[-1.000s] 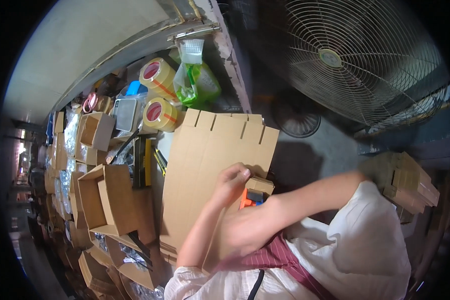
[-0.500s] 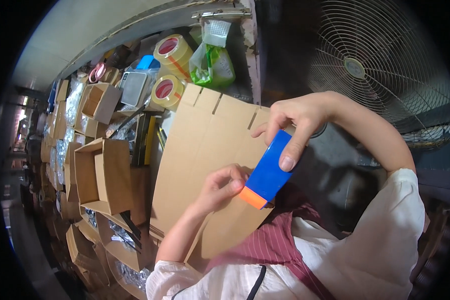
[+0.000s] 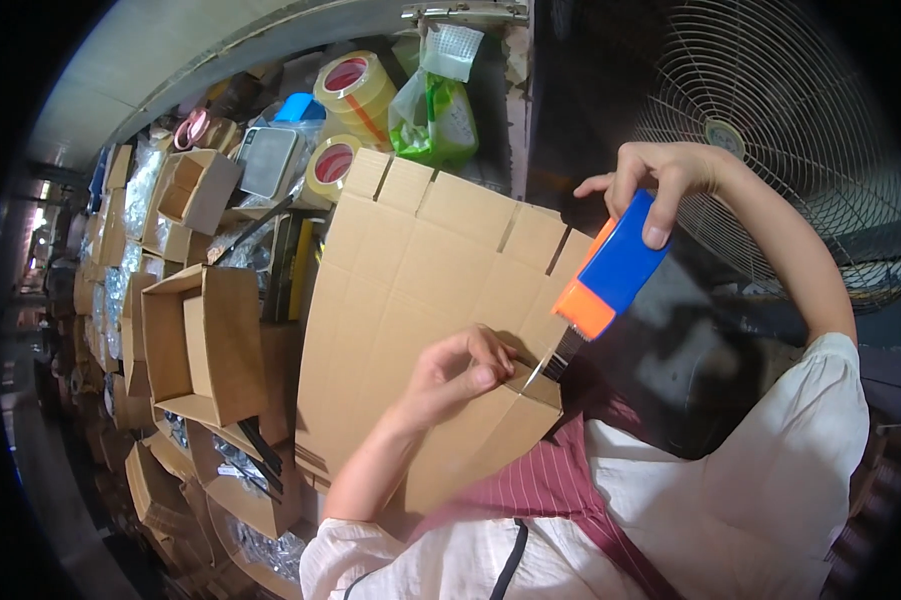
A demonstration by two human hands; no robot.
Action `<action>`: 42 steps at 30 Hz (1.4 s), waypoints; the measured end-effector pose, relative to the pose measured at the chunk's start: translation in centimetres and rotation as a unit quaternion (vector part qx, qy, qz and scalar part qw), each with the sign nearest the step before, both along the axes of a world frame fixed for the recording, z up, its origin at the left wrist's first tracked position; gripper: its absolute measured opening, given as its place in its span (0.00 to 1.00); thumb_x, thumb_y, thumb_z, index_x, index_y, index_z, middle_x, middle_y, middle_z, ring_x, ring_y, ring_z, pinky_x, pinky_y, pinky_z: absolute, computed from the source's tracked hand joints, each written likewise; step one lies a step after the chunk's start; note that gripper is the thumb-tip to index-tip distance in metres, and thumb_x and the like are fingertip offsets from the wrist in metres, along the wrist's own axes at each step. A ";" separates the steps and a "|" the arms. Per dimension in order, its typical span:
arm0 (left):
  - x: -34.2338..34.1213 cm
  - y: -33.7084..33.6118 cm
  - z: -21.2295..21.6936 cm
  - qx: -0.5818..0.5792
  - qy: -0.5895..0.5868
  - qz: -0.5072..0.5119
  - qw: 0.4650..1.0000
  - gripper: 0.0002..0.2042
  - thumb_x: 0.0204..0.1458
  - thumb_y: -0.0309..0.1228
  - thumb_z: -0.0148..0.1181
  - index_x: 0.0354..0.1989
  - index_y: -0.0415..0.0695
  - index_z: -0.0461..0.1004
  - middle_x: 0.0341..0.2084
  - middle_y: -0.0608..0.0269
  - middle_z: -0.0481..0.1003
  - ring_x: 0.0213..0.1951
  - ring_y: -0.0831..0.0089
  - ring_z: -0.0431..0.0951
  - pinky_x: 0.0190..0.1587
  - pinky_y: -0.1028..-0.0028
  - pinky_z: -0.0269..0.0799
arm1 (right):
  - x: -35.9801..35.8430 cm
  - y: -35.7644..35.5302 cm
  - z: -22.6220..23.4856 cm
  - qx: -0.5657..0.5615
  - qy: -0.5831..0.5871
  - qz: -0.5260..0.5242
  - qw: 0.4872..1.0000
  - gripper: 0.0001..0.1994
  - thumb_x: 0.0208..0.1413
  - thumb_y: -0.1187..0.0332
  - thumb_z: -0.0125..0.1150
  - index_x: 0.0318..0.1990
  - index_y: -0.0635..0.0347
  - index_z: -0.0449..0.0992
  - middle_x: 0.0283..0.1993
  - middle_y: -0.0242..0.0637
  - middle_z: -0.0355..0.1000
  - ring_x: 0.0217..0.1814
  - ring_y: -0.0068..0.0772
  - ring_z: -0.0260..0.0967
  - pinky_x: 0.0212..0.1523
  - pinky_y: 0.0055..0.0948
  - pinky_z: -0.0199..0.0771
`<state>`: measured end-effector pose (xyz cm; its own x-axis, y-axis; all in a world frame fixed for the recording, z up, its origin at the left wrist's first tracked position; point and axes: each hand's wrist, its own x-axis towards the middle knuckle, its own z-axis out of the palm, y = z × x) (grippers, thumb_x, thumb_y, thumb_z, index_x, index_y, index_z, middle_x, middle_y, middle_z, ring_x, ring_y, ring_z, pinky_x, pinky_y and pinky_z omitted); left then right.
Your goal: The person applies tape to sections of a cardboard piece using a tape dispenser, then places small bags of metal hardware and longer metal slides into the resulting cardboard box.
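Note:
In my right hand [image 3: 660, 185] is a blue and orange tape dispenser [image 3: 620, 265], gripped by its upper end with its toothed end pointing down to the left. A clear, shiny strip of tape [image 3: 540, 368] runs below the dispenser to the edge of a brown cardboard box blank [image 3: 400, 270]. The blank is slotted along its far edge and lies in front of me, its near part folded over. My left hand [image 3: 457, 372] is closed, with thumb and fingers pinching the folded cardboard's edge beside the tape; the fingertips are partly hidden.
Two stacks of clear tape rolls [image 3: 355, 95] and a green plastic pack [image 3: 448, 120] stand beyond the blank. On the left are an open cardboard box [image 3: 225, 345], more boxes and a grey scale [image 3: 267, 162]. A large caged fan [image 3: 760, 130] stands at the far right.
My right hand has lifted the tape dispenser up and to the right, away from my left hand. The tape strip now shows between dispenser and cardboard. My left hand has shifted slightly right.

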<state>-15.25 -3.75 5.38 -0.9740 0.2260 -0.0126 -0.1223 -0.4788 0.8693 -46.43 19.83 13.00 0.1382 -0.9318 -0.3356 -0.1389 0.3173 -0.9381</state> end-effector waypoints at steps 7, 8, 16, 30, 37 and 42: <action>0.3 -0.2 0.2 -0.015 0.000 0.029 0.999 0.10 0.55 0.33 0.69 0.30 0.42 0.76 0.33 0.58 0.75 0.42 0.66 0.74 0.60 0.59 0.67 | 0.2 -1.6 1.0 0.002 0.077 0.031 0.997 0.13 0.34 0.64 0.76 0.24 0.67 0.84 0.21 0.35 0.77 0.28 0.29 0.75 0.79 0.48 0.42; 0.5 -0.3 0.2 -0.015 -0.001 0.030 0.999 0.10 0.55 0.33 0.69 0.30 0.42 0.76 0.33 0.58 0.75 0.42 0.66 0.74 0.60 0.59 0.67 | 0.9 -2.4 0.7 -0.019 0.110 0.040 0.993 0.13 0.35 0.64 0.76 0.22 0.66 0.81 0.19 0.34 0.75 0.26 0.30 0.74 0.78 0.51 0.42; 1.1 -0.6 0.5 -0.023 -0.021 0.014 0.999 0.06 0.55 0.28 0.68 0.32 0.43 0.76 0.37 0.62 0.73 0.45 0.70 0.74 0.52 0.69 0.67 | 5.6 -5.8 -3.4 -0.032 0.216 0.129 0.967 0.16 0.42 0.60 0.73 0.23 0.65 0.79 0.17 0.41 0.70 0.45 0.45 0.77 0.71 0.44 0.60; 1.8 0.0 0.5 0.059 -0.013 0.000 0.998 0.07 0.50 0.25 0.69 0.31 0.42 0.75 0.35 0.64 0.69 0.40 0.74 0.68 0.44 0.73 0.62 | 8.0 -6.0 -8.3 0.040 0.195 0.123 0.972 0.28 0.45 0.42 0.76 0.29 0.64 0.80 0.49 0.57 0.75 0.75 0.59 0.55 0.63 0.48 0.65; 2.1 0.7 1.6 0.053 -0.038 0.022 0.998 0.08 0.48 0.28 0.70 0.30 0.42 0.75 0.32 0.64 0.68 0.38 0.72 0.67 0.42 0.73 0.61 | 3.6 -4.1 -9.0 0.077 0.137 0.092 0.983 0.25 0.36 0.48 0.82 0.23 0.66 0.81 0.44 0.51 0.78 0.70 0.51 0.61 0.67 0.42 0.61; 2.5 0.8 1.0 0.022 -0.050 0.036 0.998 0.10 0.45 0.32 0.71 0.27 0.43 0.75 0.28 0.62 0.68 0.36 0.69 0.67 0.41 0.71 0.60 | 1.7 -3.5 -9.3 0.050 0.176 0.101 0.978 0.25 0.34 0.48 0.82 0.17 0.62 0.78 0.19 0.35 0.73 0.61 0.39 0.70 0.77 0.43 0.45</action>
